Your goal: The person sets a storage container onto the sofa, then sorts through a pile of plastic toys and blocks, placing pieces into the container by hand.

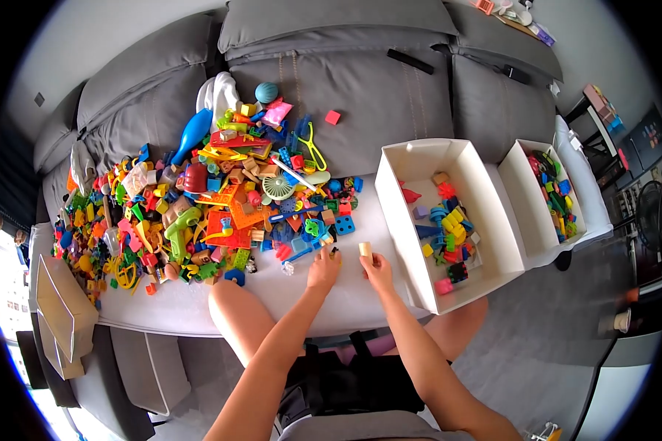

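My right hand [378, 272] is closed on a pale wooden block [365, 250], held upright between thumb and fingers over the light sofa seat. To its left, my left hand [323, 270] has its fingers bent together at the front edge of a big toy pile [232, 213]. Something small and dark shows at those fingertips, too small to name. Just beyond the left hand lie a blue dotted cube [344, 225], a green toy piece [312, 227] and a long blue stick [299, 254].
A white box [509, 253] with mixed toys inside stands to the right of my right hand. Beyond it is a second white box [518, 165] of toys. An open cardboard box [65, 312] sits at the far left. Grey sofa cushions [338, 95] rise behind the pile.
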Demonstrator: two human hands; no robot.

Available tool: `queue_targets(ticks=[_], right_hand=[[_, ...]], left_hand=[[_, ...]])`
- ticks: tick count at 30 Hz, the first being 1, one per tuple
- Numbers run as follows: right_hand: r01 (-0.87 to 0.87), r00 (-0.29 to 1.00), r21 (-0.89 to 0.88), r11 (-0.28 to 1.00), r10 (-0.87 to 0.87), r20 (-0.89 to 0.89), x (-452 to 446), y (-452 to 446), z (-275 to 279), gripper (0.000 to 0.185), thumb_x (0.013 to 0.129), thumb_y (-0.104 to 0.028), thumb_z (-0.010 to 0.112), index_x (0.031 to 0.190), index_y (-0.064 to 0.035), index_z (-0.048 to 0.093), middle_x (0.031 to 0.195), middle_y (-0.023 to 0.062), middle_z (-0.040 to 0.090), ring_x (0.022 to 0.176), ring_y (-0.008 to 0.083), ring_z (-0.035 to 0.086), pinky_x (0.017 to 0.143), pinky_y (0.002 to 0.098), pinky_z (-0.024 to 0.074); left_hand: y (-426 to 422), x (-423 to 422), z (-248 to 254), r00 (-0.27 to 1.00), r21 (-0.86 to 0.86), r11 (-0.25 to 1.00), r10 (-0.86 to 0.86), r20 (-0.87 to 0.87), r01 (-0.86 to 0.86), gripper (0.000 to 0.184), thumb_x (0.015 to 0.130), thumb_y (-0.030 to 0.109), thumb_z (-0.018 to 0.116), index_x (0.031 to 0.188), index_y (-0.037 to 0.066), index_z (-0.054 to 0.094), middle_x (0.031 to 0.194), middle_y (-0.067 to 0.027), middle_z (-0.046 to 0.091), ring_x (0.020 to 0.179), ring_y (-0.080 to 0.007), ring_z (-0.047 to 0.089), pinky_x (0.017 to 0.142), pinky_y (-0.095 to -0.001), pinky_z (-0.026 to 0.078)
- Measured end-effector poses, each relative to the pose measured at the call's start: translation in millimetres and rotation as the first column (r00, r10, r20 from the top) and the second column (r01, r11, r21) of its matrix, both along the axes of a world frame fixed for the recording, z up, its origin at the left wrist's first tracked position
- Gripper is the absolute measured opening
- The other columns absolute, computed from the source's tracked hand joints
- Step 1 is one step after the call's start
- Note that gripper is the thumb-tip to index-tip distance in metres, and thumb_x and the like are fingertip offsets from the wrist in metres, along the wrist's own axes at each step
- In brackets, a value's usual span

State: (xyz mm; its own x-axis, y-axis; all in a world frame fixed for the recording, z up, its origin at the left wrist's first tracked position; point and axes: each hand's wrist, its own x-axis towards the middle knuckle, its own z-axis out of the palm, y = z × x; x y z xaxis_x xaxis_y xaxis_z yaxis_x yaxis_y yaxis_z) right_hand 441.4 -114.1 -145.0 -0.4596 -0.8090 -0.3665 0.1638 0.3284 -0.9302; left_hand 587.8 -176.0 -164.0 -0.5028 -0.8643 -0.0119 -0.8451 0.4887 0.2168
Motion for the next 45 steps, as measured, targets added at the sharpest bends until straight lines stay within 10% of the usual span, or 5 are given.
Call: queue_targets(ticks=[5,13,20,31,45], right_hand=[[0.087,0.991,0.030,0.996,-0.090,0.100,14.0,26.3,3.9,0.034,0.079,-0.029,0.064,0.095,-0.0002,0.056,0.073,0.0033,0.056,0.053,0.0087,0.052,0.047,0.0228,0.0436],[0.107,0.869,0.079,0.991,-0.132,0.477,13.2,26.1,84.9,0.032,0.086,-0.037,0.051,0.087,-0.0046,0.054,0.064,0.0045,0.057,0.050,0.0098,0.050,0.045,0.0221,0.0418],[0.676,0.710,-0.300,0.673,-0.487,0.509,-9.4,25.9,166.9,0.034,0.088,-0.033,0.048,0.108,-0.0050,0.048,0.075,-0.0001,0.047,0.048,0.0070,0.042,0.044,0.0215,0.0343],[-0.281,0.837,-0.122,0.952,0.181,-0.517,35.3,-46.3,28.7,0.034,0.075,-0.014,0.062,0.109,-0.0103,0.056,0.101,0.0069,0.057,0.066,0.0135,0.059,0.059,0.0267,0.0487],[-0.427,0.446,0.128,0.895,0.331,-0.831,64.8,-44.1,1.7,0.040,0.069,-0.009,0.064,0.107,-0.0103,0.051,0.090,0.0121,0.057,0.079,0.0294,0.059,0.063,0.0413,0.0476]], left_hand=[[6.9,25.4,-12.9,0.802,0.029,0.965,0.232,-0.550,-0.259,0.020,0.079,0.008,0.057,0.099,0.010,0.055,0.090,-0.0119,0.056,0.078,-0.0225,0.059,0.055,-0.0293,0.051],[1.0,-34.0,53.2,-0.502,0.780,0.576,0.763,-0.407,0.243,0.018,0.085,0.010,0.056,0.101,0.004,0.052,0.094,-0.0050,0.056,0.080,-0.0153,0.059,0.063,-0.0241,0.051],[5.4,-135.2,187.4,0.164,0.520,0.711,0.509,-0.845,0.473,0.039,0.086,0.012,0.054,0.122,0.001,0.044,0.116,-0.0126,0.051,0.102,-0.0216,0.053,0.083,-0.0321,0.046],[4.9,44.7,61.4,0.662,-0.021,0.921,0.264,-0.702,-0.389,0.016,0.071,0.000,0.056,0.084,0.007,0.063,0.080,-0.0101,0.057,0.079,-0.0303,0.054,0.074,-0.0387,0.044],[11.4,80.2,37.5,0.971,-0.210,0.954,0.184,-0.150,-0.214,0.030,0.070,0.017,0.064,0.098,0.026,0.061,0.102,-0.0039,0.052,0.094,-0.0256,0.050,0.078,-0.0389,0.040]])
